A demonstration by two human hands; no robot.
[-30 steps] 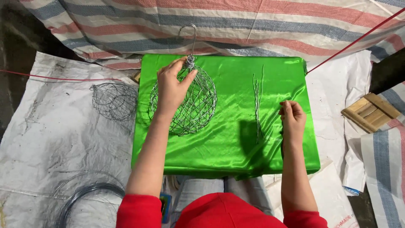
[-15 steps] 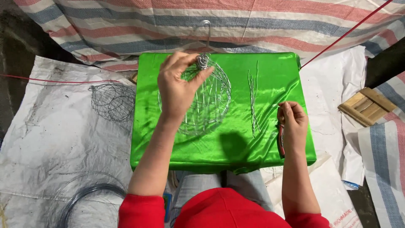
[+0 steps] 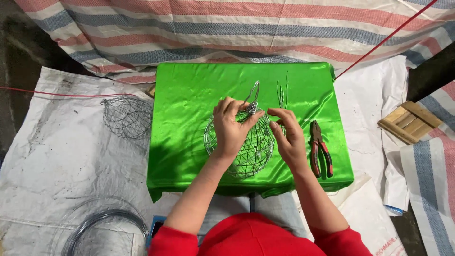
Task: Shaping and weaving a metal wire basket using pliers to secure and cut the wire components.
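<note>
A round wire mesh basket [image 3: 251, 151] rests on a table draped in shiny green cloth [image 3: 189, 104]. My left hand [image 3: 232, 128] grips the basket's top, just below its wire hook. My right hand [image 3: 289, 135] sits beside it on the right, with thumb and forefinger pinching at the twisted wire near the hook. Red-handled pliers [image 3: 320, 149] lie on the cloth to the right of that hand, untouched. Several thin straight wires [image 3: 283, 92] lie behind the basket.
A second wire mesh basket [image 3: 127, 116] sits on white sacking left of the table. A coil of wire [image 3: 102, 227] lies at the lower left. A small wooden frame [image 3: 407, 121] lies at the right. Striped tarpaulin [image 3: 237, 28] hangs behind, and a red string [image 3: 384, 42] crosses it.
My left hand has pulled the basket toward me. My right hand has let go of the pliers, which now lie on the cloth, and moved left to the basket's top.
</note>
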